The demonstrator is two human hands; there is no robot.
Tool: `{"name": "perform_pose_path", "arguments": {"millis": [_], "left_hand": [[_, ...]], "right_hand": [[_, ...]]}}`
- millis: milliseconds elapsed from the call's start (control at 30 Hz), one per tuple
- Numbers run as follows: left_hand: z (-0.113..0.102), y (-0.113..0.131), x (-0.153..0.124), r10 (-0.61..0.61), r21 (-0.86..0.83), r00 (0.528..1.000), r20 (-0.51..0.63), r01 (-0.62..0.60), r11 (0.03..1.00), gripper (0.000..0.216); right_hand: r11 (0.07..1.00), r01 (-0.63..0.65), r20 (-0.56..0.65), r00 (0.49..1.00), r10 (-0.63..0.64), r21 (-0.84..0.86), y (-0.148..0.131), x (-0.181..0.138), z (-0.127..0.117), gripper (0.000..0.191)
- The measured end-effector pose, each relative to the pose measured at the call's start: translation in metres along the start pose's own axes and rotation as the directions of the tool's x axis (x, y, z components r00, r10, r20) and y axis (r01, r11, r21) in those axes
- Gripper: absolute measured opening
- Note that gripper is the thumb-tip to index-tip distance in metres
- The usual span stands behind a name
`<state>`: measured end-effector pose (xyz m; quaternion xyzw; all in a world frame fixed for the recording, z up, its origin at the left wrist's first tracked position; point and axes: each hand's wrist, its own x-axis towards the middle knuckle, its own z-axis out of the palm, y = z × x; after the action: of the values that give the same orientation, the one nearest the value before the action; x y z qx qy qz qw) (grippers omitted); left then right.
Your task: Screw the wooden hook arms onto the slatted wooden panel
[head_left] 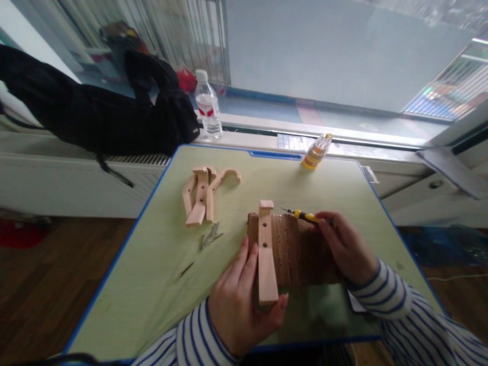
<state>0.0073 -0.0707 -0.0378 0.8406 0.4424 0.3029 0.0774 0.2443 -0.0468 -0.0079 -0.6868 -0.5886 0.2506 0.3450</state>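
My left hand (238,295) is closed round the lower end of a pale wooden hook piece (266,249), holding it flat on a brown perforated board (301,251). The piece has two screw holes and points away from me. My right hand (345,246) rests on the board's right side and grips a yellow-handled screwdriver (305,215), whose tip points left toward the top of the wooden piece. Both sleeves are blue-and-white striped.
The green table (160,284) has a blue rim. Three more wooden hook pieces (204,195) lie at the left, with several screws (210,236) and one loose screw (186,269) below them. A small yellow bottle (316,151), a water bottle (208,107) and a black bag (95,112) sit behind.
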Motion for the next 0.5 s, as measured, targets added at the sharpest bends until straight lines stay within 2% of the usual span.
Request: {"name": "perform_pose_path", "arguments": {"millis": [500], "left_hand": [[0.0011, -0.0006, -0.0016, -0.003, 0.011, 0.999, 0.034, 0.003, 1.0, 0.07]], "right_hand": [[1.0, 0.012, 0.006, 1.0, -0.012, -0.009, 0.0033, 0.0006, 0.0006, 0.025]]}}
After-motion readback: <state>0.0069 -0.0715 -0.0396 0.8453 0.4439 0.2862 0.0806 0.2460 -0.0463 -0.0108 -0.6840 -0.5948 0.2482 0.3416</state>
